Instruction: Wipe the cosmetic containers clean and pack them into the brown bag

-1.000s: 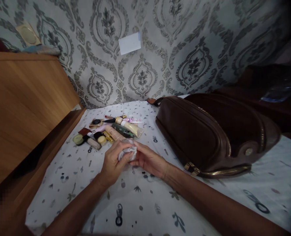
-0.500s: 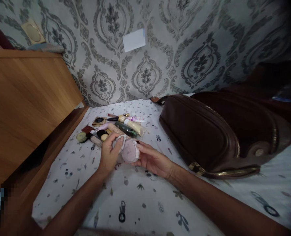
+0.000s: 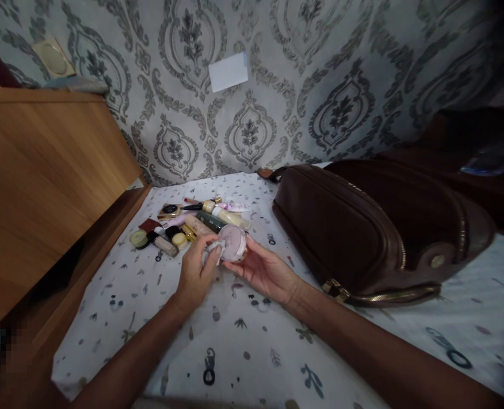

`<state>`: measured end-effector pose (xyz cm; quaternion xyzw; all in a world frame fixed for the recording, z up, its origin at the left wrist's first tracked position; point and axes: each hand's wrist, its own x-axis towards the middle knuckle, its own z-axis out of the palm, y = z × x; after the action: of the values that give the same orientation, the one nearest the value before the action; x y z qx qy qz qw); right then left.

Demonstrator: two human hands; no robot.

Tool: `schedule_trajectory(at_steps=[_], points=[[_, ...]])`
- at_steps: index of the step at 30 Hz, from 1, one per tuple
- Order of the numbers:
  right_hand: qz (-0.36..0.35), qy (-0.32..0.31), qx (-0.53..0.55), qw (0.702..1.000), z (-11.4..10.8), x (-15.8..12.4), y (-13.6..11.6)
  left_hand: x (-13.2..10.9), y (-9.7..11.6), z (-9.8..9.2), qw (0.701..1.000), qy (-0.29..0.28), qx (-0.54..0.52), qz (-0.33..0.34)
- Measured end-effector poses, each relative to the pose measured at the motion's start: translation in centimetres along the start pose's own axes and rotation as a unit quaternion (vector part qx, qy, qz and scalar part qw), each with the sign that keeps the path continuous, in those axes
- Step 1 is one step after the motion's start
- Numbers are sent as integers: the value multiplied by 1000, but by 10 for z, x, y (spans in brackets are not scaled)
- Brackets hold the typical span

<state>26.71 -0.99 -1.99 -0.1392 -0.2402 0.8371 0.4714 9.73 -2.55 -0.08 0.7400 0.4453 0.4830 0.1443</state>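
A round pale pink cosmetic jar (image 3: 232,241) is gripped in my right hand (image 3: 269,270), its lid facing up towards me. My left hand (image 3: 198,270) pinches a crumpled white wipe (image 3: 216,250) against the jar's left side. Just beyond my hands lies a group of cosmetics: a dark green tube (image 3: 210,221), a cream tube (image 3: 231,217), a small jar with a pale yellow top (image 3: 179,241), a gold-edged compact (image 3: 170,211) and a round greenish container (image 3: 139,239). Parts of the nearer items are covered by my left hand.
A large dark brown bag (image 3: 341,227) with gold zips fills the right side of the patterned white sheet (image 3: 234,352). A wooden cabinet (image 3: 51,182) stands on the left. Patterned wallpaper with a white card (image 3: 228,72) on it rises behind.
The jar has moved up and slightly right, and its lid is tilted differently. Both hands have shifted with it, still holding the jar and the wipe. The view has turned slightly.
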Motion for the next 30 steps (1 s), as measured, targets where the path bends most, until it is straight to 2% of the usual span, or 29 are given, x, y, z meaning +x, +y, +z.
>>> schedule_trajectory(at_steps=[8,12,18,24,30], points=[[-26,22,-42,999,-1,1,4,-9,13,2,984,-32,77,155],[-42,7,-97,994,3,-1,6,-9,16,0,978,-22,97,185],[-73,18,-168,983,3,-2,9,-7,19,-3,985,-12,50,168],[-116,9,-262,958,0,0,12,-5,21,-6,990,4,28,140],[-102,27,-306,946,4,-3,9,-2,21,-8,997,19,16,70]])
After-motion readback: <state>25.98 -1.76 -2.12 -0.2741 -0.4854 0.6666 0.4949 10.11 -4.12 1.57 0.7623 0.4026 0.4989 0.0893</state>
